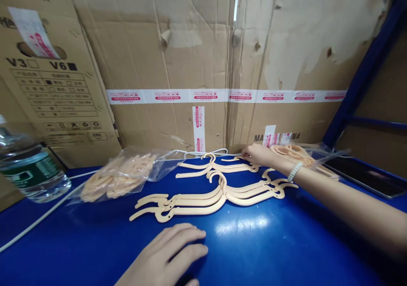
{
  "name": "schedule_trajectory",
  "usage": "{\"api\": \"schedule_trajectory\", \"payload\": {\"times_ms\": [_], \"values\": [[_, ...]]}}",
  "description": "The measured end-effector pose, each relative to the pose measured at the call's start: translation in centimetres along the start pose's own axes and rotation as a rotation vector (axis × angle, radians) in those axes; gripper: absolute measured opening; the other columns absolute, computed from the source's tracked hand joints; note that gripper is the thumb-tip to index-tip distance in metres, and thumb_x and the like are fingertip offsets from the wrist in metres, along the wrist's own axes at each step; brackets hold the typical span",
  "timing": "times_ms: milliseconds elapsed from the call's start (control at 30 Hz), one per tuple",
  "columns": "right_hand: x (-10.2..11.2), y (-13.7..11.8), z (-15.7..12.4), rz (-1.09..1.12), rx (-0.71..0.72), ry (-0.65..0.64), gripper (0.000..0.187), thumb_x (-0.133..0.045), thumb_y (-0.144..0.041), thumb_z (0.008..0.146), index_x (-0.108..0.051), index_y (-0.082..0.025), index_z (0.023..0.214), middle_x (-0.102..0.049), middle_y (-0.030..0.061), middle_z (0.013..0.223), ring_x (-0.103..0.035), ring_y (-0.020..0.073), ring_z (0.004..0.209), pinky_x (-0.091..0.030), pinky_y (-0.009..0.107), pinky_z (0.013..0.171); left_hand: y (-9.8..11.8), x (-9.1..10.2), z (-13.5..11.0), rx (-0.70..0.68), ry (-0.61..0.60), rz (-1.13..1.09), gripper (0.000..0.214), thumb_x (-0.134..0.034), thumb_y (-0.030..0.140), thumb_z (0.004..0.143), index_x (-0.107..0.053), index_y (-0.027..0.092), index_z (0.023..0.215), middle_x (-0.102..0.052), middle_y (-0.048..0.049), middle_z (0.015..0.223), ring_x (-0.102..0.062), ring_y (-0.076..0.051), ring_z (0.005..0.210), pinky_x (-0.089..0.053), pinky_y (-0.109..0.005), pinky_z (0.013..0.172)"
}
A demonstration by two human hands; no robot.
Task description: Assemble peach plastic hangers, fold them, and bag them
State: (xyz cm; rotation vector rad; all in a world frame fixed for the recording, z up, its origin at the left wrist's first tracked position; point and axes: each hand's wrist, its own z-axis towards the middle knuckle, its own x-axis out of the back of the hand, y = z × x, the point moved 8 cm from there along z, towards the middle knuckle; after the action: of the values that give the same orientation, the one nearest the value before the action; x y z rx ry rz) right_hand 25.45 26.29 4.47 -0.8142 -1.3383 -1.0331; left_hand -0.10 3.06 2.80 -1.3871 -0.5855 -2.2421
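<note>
My left hand (171, 254) lies over the front of the blue table, palm down, its fingers apart and holding nothing. Just beyond it are several cream folding hangers (197, 211), laid close together with their hooks pointing away from me. Behind these is another cream hanger (197, 173) with its hook toward the boxes. My right hand (258, 154) reaches to the back of the table, its fingers curled down on a small cream hanger piece (231, 159). Part of that piece and some fingertips are hidden. A beaded bracelet (295, 171) circles the right wrist.
At left, a clear bag of cream hanger parts (127, 173) lies beside a water bottle (30, 167). More cream parts (292, 154) in plastic and a dark phone (365, 176) are at right. Cardboard boxes (171, 65) wall the back; a white cable (41, 222) crosses the left.
</note>
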Motion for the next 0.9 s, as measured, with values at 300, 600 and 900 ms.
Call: {"api": "schedule_trajectory", "payload": {"times_ms": [300,600,900], "values": [[1.2,-0.6,-0.9,0.084,0.009,0.123,0.016,-0.061,-0.028,0.093,-0.066,-0.015,0.101,-0.067,0.0062,0.104,-0.064,0.0202,0.095,-0.053,0.041,0.085,0.4,0.8,0.3,0.028,0.046,-0.101,0.038,-0.056,0.011,0.082,-0.062,0.025,0.117,-0.068,-0.004,0.121,-0.062,-0.021,0.113,-0.05,-0.029,0.098],[3.7,-6.6,-5.1,0.632,0.095,0.221,0.027,-0.052,-0.033,0.089,-0.071,-0.014,0.087,-0.075,0.0067,0.08,-0.069,0.0179,0.073,-0.053,0.026,0.063,-1.8,0.6,0.6,0.398,0.072,-0.585,0.025,-0.057,0.023,0.089,-0.064,0.028,0.112,-0.072,-0.0027,0.107,-0.068,-0.02,0.094,-0.056,-0.029,0.084],[0.7,-20.5,-11.7,1.49,0.14,-0.51,0.025,-0.079,-0.036,0.069,-0.068,-0.014,0.073,-0.067,-0.0002,0.059,-0.06,0.0094,0.051,-0.046,0.018,0.047,-3.5,-2.2,-0.9,0.733,0.249,-1.137,0.028,-0.067,0.045,0.087,-0.065,0.017,0.085,-0.066,-0.0019,0.078,-0.059,-0.012,0.059,-0.047,-0.021,0.055]]}}
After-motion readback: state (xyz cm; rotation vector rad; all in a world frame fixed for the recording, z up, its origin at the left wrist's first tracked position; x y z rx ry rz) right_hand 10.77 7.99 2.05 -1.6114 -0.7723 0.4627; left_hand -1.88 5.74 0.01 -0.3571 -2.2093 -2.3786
